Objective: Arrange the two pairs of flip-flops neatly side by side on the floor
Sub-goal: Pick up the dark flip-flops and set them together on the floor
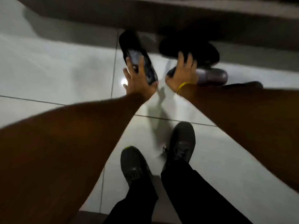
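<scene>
A black flip-flop with a grey strap lies tilted on the white tiles, and my left hand grips its near end. Further right, a second black flip-flop is blurred by motion, with the fingers of my right hand on its near edge. A yellow band circles that wrist. A purplish-grey flip-flop lies on the floor just right of my right hand, partly hidden by it. The view is dim and smeared, so I cannot make out a fourth flip-flop.
A dark low ledge or furniture base runs across the top, right behind the flip-flops. My own two feet in dark sneakers stand on the tiled floor below my arms. Bare tiles spread to the left.
</scene>
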